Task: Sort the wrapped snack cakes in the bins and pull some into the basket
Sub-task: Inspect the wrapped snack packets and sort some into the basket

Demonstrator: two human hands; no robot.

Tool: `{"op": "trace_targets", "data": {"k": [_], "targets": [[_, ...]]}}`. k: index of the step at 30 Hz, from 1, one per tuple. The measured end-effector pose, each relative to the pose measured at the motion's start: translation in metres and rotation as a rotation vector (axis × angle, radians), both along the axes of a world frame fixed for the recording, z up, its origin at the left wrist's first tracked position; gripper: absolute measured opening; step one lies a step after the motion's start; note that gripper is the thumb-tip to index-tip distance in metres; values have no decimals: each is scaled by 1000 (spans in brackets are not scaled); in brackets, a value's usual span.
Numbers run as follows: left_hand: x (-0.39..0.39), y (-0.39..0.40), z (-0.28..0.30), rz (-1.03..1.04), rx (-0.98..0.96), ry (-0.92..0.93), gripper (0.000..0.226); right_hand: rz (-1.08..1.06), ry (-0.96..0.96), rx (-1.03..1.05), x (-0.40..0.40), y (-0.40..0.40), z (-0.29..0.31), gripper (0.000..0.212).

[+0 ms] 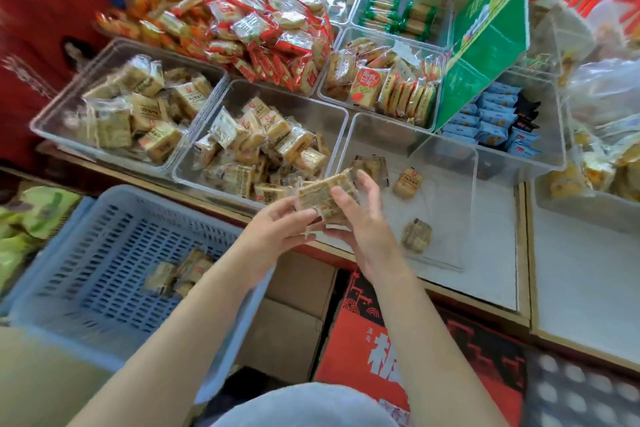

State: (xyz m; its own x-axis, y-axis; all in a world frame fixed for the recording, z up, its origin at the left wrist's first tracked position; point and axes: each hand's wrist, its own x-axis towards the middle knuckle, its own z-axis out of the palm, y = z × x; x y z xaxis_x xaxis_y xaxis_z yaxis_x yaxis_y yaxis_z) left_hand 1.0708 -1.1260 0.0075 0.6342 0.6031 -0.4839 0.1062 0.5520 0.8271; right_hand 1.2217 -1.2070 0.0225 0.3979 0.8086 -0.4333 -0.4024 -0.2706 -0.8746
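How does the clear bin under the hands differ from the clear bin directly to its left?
The nearly empty bin holds only three loose cakes and shows bare floor; the middle bin is heaped with wrapped cakes that hide its floor. Both hands hover over the first, not the second. Both are clear, rectangular plastic bins.

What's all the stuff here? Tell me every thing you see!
held snack cakes: a few, tan, clear-wrapped, between both hands
basket: one, blue, lower left, a few cakes inside
near bin: one, clear, by the hands, three loose cakes
fuller bins: two, clear, left, tan cakes
red packets: many, heaped behind
blue packets: many, right bin
green sign: one, upright
left hand: holds cakes
right hand: holds cakes
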Motion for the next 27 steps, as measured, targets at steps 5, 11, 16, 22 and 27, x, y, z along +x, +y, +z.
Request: {"op": "trace_targets", "data": {"k": [5,11,16,22,27], "targets": [[-61,-3,5,143,-20,35,26,201,-75,-89,-53,-8,0,40],[-115,-12,13,223,-103,44,29,413,-353,-250,-119,-11,0,59],[-148,-15,11,47,-50,119,44,392,-420,-251,-152,-6,8,49],[-189,-14,1,43,-77,37,38,291,-152,-206,-170,-13,5,37],[-212,-6,-2,92,-66,14,27,181,-29,-174,-177,-19,5,19]]}}
